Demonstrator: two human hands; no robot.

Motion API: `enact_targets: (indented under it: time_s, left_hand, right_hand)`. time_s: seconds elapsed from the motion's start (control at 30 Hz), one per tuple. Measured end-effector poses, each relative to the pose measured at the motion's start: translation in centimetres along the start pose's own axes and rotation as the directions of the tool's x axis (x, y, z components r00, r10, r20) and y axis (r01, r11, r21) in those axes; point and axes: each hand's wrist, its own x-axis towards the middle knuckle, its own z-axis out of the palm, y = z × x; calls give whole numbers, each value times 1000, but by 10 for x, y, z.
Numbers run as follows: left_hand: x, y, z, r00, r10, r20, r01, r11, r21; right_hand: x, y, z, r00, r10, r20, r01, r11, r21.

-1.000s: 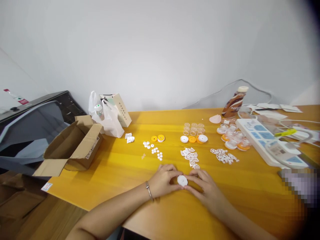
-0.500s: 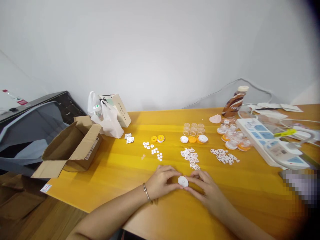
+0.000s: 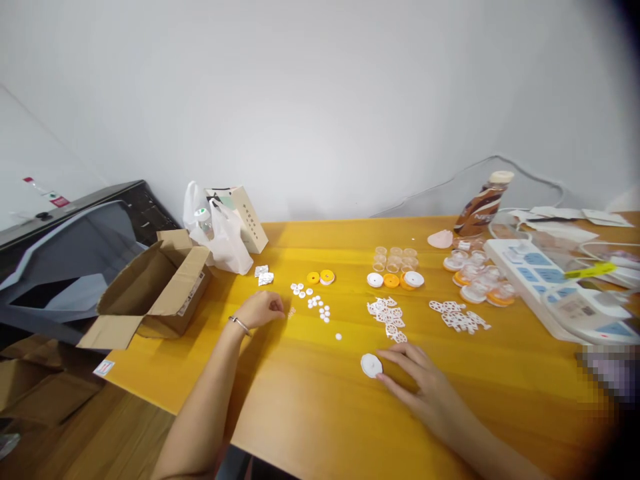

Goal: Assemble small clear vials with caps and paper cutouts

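Right hand (image 3: 423, 380) flat on the yellow bench (image 3: 310, 407), grip loose, fingertips touching the white round cap (image 3: 371, 365) lying on the bench without enclosing it. Left hand (image 3: 263, 309) out to the left, fingers curled in beside a small pale piece (image 3: 291, 311); cannot tell whether anything is pinched. Bracelet (image 3: 240, 324) on that wrist. Small white discs (image 3: 314, 302) just beyond, one stray disc (image 3: 339, 337) between the hands. White cut-out pieces (image 3: 386, 315) above the cap. Open cardboard box (image 3: 155, 290) at far left.
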Motion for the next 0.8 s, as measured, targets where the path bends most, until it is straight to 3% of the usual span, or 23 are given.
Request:
enact_targets:
  time_s: [0.2, 0.53, 0.8]
  left_hand:
    - [5, 11, 11, 999, -33, 24, 31, 997, 67]
    - [-3, 27, 9, 997, -61, -37, 67, 978, 197]
    - [-7, 28, 5, 996, -17, -89, 31, 987, 158]
  right_hand:
    - [0, -1, -1, 1000, -2, 0, 2, 1000, 29]
    - [2, -4, -2, 1000, -8, -6, 8, 999, 42]
    - [2, -4, -4, 999, -26, -35, 28, 998, 62]
